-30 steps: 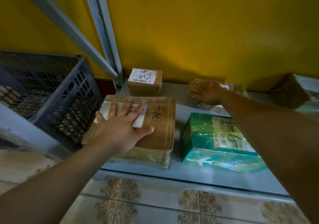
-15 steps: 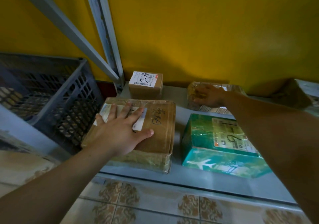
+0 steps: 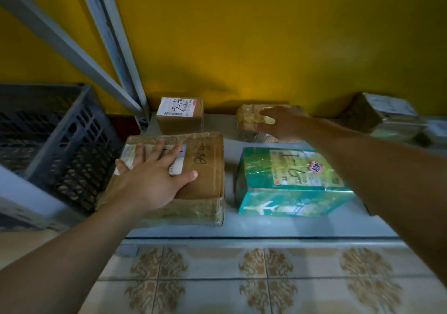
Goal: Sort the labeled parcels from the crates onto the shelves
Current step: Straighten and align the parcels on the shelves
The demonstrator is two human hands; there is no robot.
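Observation:
On the low grey shelf (image 3: 285, 226) lie several parcels. My left hand (image 3: 154, 175) rests flat, fingers spread, on a wide brown cardboard parcel (image 3: 205, 168) at the shelf's front left, covering part of its white label. My right hand (image 3: 281, 125) reaches to the back and lies on a small tape-wrapped brown parcel (image 3: 248, 122); its fingers look fairly straight over the top. A small brown box (image 3: 180, 117) with a white label stands at the back left. A green plastic-wrapped parcel (image 3: 290, 187) sits at the front right, under my right forearm.
A dark grey plastic crate (image 3: 55, 144) stands left of the shelf, beside the grey metal upright (image 3: 113, 47) and its diagonal brace. Another wrapped parcel (image 3: 377, 117) lies at the far right back. A yellow wall closes the back. Patterned floor tiles (image 3: 242, 277) lie in front.
My right hand has slid a little toward the left over the small wrapped parcel at the back. My left hand stays flat on the wide brown parcel. The view has shifted slightly.

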